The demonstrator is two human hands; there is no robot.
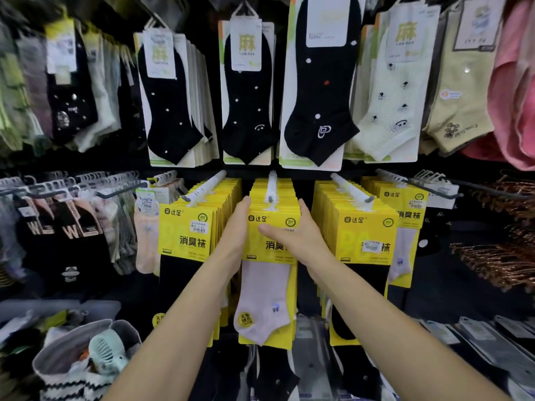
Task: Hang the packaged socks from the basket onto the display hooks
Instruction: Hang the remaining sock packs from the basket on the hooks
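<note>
Lower left, grey basket holding a mint fan. Centre, left hand gripping the left edge of a yellow-carded pack of pink socks, hung foremost on a crowded hook; right hand pinching its right edge, thumb across the card. Matching packs pressing close alongside.

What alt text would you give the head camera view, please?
The left hand and right hand grip a yellow pack of pink socks at the middle display hook, between full hooks of similar packs; a basket sits lower left.
</note>
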